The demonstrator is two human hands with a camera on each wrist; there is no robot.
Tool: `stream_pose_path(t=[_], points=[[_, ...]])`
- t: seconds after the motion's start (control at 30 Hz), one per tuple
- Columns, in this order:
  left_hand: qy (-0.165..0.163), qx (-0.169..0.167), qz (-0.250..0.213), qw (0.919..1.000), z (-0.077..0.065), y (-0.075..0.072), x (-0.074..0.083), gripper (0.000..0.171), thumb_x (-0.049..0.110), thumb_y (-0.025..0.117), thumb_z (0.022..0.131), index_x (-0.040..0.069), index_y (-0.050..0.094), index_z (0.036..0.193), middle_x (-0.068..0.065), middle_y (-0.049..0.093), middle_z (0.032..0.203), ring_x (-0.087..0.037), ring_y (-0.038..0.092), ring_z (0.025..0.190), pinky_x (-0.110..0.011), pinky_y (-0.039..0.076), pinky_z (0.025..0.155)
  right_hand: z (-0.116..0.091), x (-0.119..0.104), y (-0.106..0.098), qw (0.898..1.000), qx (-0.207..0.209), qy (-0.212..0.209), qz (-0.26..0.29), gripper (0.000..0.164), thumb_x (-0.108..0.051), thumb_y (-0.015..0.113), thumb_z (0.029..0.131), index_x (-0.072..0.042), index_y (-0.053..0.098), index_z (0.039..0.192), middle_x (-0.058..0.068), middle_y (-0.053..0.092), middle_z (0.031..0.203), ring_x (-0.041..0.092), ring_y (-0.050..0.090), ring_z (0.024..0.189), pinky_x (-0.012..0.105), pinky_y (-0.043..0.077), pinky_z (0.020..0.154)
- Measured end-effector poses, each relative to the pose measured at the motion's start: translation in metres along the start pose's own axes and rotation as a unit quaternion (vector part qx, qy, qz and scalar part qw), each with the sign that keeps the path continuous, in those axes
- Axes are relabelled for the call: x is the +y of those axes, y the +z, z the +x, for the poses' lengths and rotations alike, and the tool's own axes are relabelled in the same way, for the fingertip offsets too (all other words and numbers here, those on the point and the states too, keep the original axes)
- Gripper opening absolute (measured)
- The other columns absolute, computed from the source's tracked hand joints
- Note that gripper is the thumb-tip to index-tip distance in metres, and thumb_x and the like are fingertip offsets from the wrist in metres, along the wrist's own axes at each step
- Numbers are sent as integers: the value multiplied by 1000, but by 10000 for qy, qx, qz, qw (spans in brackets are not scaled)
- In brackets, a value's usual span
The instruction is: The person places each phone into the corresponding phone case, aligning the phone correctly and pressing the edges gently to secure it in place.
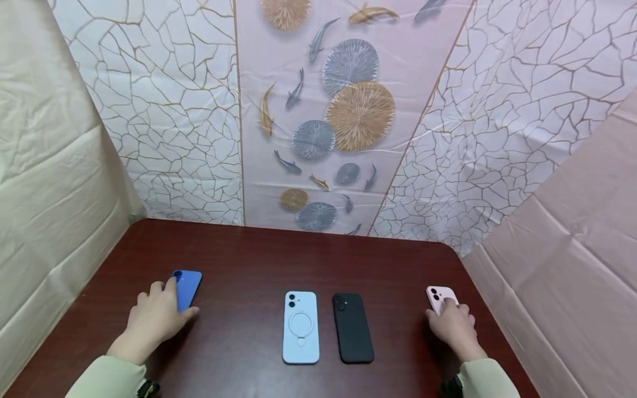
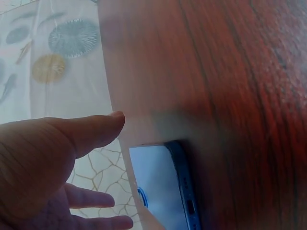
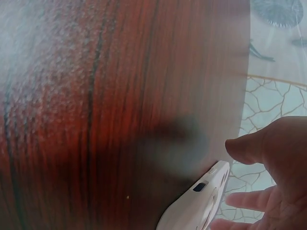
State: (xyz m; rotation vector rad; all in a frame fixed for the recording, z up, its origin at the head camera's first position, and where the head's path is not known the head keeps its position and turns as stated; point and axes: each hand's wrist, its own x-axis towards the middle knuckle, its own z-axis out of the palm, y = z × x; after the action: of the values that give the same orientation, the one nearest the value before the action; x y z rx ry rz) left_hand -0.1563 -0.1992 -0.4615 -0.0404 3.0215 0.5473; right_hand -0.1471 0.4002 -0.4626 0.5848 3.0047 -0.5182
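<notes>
At the left of the head view my left hand (image 1: 158,312) is over the near-left side of a blue phone (image 1: 188,287), which lies back up. The thumb stands apart from the phone (image 2: 158,177) in the left wrist view, and the fingers are spread. On the right, my right hand (image 1: 454,326) covers the lower part of a pale pink phone (image 1: 440,294). Its thumb is apart from that phone (image 3: 196,206) in the right wrist view, with the fingers beyond it. Whether any fingertip touches either phone is hard to tell.
Between the hands lie a light blue phone (image 1: 301,351) with a ring on its back and a black phone (image 1: 354,331), side by side. All rest on a dark red wooden table (image 1: 239,260). Patterned cloth (image 1: 189,138) hangs behind, with plain cloth at both sides.
</notes>
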Motion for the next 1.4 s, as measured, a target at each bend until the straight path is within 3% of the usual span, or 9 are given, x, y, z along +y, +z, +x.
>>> stream_pose_path(t=[0.23,0.43,0.73,1.0,1.17,1.4], points=[[-89,-194,190,9996,1,2,-6,97,50,74,80,-19,33,135,-43,44,117,-60,45,101,-66,41,76,3,1,0,9984,-149,-250,-475,44,-28,57,92,13,55,109,40,42,105,60,41,96,64,42,69],[-19,-249,224,9994,0,8,-12,92,39,77,81,-22,32,132,-42,48,108,-55,53,93,-61,45,72,1,4,7,9958,69,-537,-741,30,-16,54,91,12,56,102,39,45,103,58,43,90,64,43,65],[91,-36,143,9998,-1,14,-15,86,40,78,80,-23,40,126,-40,50,105,-54,52,91,-61,44,74,1,8,9,9931,457,-629,-873,18,-4,50,90,13,55,96,38,47,93,57,46,80,62,43,62],[679,458,234,9964,-1,18,-15,65,29,77,83,-25,49,106,-35,56,91,-51,55,86,-58,42,77,9,8,-4,9975,70,-129,-689,36,-10,57,89,16,47,113,45,47,97,60,47,85,60,41,72],[597,362,168,9974,0,19,-16,73,29,76,84,-27,43,116,-40,56,96,-53,52,86,-60,41,79,14,13,-11,9973,-181,-129,-694,53,-18,64,88,22,40,113,43,53,98,58,50,87,60,42,74],[581,249,320,9975,3,17,-16,75,28,76,84,-28,40,120,-43,56,100,-53,55,90,-60,39,81,20,22,-16,9988,-213,-160,-413,63,-30,74,83,22,45,104,38,52,91,49,55,84,57,46,69]])
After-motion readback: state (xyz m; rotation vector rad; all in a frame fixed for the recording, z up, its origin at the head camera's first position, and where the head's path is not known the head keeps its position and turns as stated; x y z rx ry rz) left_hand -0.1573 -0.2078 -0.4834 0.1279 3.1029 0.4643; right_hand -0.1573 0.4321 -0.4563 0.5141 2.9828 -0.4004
